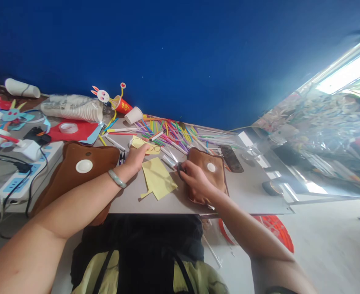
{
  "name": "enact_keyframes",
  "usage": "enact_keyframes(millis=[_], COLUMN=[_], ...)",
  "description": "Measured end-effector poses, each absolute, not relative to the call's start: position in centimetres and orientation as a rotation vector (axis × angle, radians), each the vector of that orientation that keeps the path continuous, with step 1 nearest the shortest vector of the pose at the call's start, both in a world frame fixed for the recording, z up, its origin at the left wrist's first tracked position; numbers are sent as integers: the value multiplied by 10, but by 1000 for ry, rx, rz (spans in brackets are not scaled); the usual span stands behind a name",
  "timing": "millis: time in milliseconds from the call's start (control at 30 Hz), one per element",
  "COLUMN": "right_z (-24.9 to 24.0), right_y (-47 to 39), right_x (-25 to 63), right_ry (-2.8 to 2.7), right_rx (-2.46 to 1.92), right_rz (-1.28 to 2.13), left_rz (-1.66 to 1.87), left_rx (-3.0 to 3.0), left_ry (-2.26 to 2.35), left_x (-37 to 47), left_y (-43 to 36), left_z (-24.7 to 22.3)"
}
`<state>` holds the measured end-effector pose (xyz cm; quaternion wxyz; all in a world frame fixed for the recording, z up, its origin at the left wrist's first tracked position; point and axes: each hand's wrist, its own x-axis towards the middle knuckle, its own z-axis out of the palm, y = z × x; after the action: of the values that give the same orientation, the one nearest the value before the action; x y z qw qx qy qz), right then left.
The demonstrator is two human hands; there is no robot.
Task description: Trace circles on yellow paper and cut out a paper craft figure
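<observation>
My left hand [136, 158] is closed on a piece of yellow paper [153, 148], which has rounded outlines drawn on it. A pair of scissors [180, 170] is in my right hand [195, 179], with fingers round the dark handles and the blades pointing away from me. The blades look apart from the paper. Between my hands, a larger cut sheet of yellow paper [158, 178] lies on the table. A brown hot-water bag [206, 165] sits under and beside my right hand; a second brown bag [75, 179] lies beneath my left forearm.
Colourful pipe cleaners or sticks [180, 132] are heaped along the blue wall. A phone [231, 158] lies at right. Stacked paper cups [72, 108], a red cup [123, 105] with a rabbit face, and a power strip [29, 173] with cables stand at left.
</observation>
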<state>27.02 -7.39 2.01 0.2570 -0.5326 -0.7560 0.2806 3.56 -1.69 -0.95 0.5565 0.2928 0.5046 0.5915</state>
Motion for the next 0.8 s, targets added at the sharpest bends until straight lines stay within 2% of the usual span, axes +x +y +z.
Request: enact_keyframes(millis=[133, 400, 533, 700, 800], right_z=[9, -13, -14, -19, -17], right_y=[-40, -13, -19, -36, -45], right_x=[266, 254, 255, 250, 246], right_ry=[-1896, -1990, -1976, -2100, -2200], right_rx=[-1590, -1730, -1587, -1377, -1184], right_rz=[572, 512, 555, 763, 743], left_rz=[1361, 1320, 1391, 1504, 1510], left_rx=[654, 534, 482, 474, 489], left_ry=[1133, 1156, 1178, 1252, 1255], left_x=[36, 39, 38, 35, 33], left_y=[-19, -14, -12, -10, -10], left_z=[-9, -13, -9, -2, 0])
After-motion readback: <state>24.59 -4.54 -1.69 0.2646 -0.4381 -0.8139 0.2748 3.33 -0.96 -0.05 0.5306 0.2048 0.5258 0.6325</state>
